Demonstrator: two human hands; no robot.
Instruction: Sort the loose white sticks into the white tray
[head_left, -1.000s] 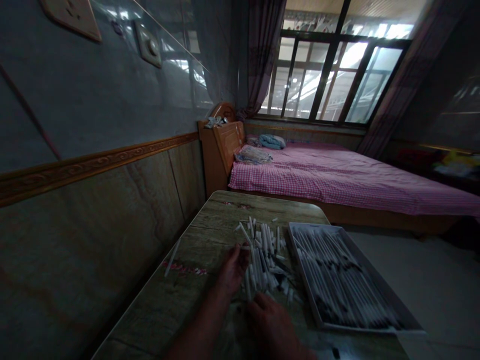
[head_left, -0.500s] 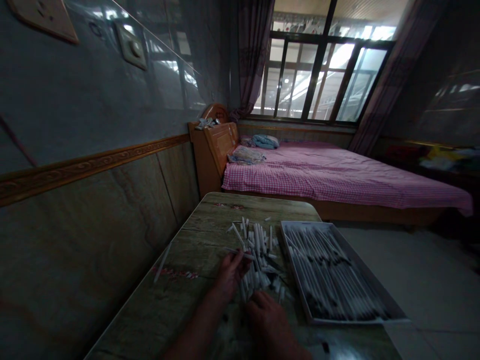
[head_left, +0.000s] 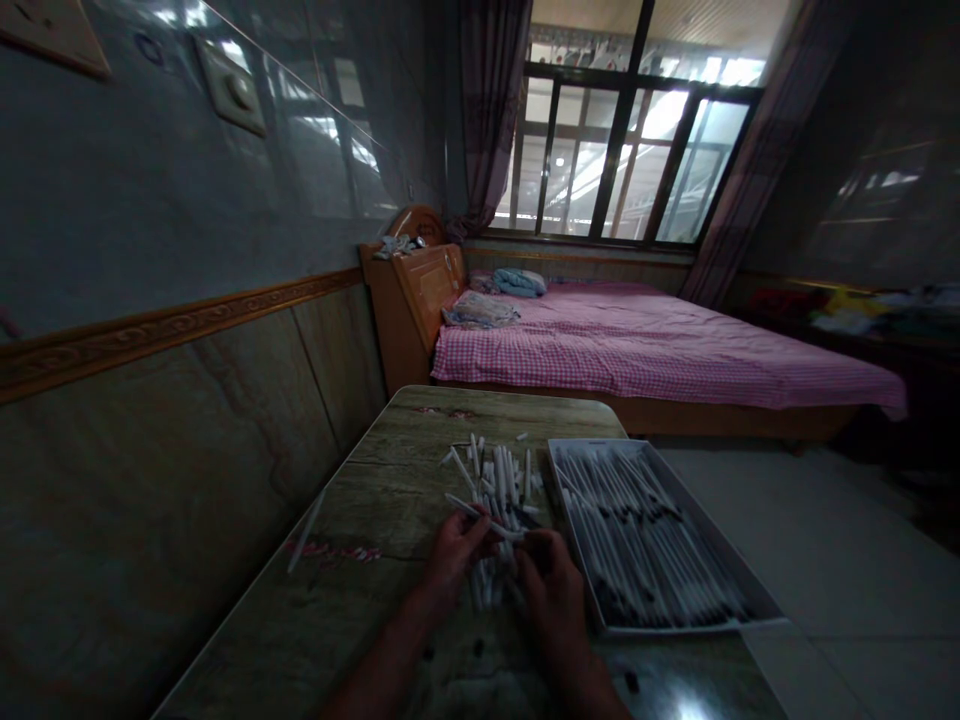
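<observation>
A pile of short white tubes [head_left: 495, 480] lies loose on the wood-patterned table [head_left: 360, 580]. My left hand [head_left: 459, 550] pinches one long white tube [head_left: 480, 515] lifted a little above the pile. My right hand [head_left: 551, 590] is closed at the tube's right end, fingers pressed together on it. To the right of both hands, a shallow white tray [head_left: 742, 585] holds several long white and dark tubes laid side by side.
One stray white tube [head_left: 304, 533] lies near the table's left edge by the wall. Beyond the table stands a bed with a pink checked cover [head_left: 660, 345], a wooden headboard [head_left: 409, 290] and a barred window [head_left: 622, 150]. Pale floor lies to the right.
My left hand has picked a long tube out of the pile. My right hand moved up from the near edge and closed on the tube's other end. The view drifted right.
</observation>
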